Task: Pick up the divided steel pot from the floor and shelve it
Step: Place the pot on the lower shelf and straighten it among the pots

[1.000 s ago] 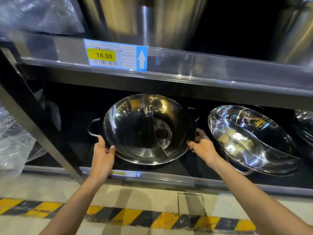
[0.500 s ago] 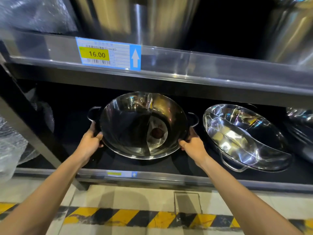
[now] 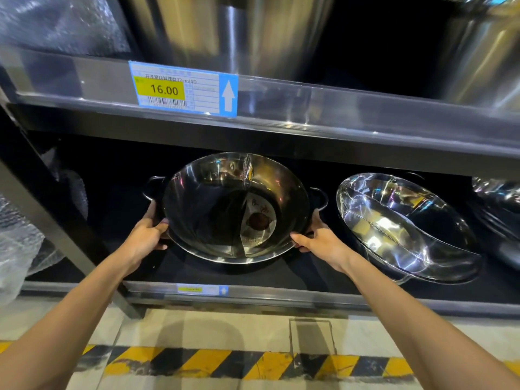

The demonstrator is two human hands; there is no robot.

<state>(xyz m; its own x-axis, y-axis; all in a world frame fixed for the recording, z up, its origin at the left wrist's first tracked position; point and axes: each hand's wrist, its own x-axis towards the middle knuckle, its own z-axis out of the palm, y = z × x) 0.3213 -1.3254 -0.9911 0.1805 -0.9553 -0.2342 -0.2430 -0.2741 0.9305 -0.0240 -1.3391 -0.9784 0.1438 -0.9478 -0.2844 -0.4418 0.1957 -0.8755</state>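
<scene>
The divided steel pot [image 3: 222,206] leans tilted toward me on the dark bottom shelf [image 3: 281,273], its curved divider running down the middle and a round sticker in the right half. Two dark loop handles stick out at its sides. My left hand [image 3: 147,235] grips the pot's lower left rim just under the left handle. My right hand [image 3: 320,240] holds the lower right rim below the right handle.
A second divided steel pot [image 3: 399,226] leans beside it on the right, with more steel ware [image 3: 498,204] at the far right. Large steel vessels [image 3: 239,32] stand on the upper shelf behind a 16.00 price tag [image 3: 183,90]. Bubble-wrapped goods [image 3: 19,240] lie left. Striped floor tape [image 3: 253,364] runs below.
My left hand slid from the pot's front rim up to the left side under the handle. The pot went deeper into the shelf and now stands more upright.
</scene>
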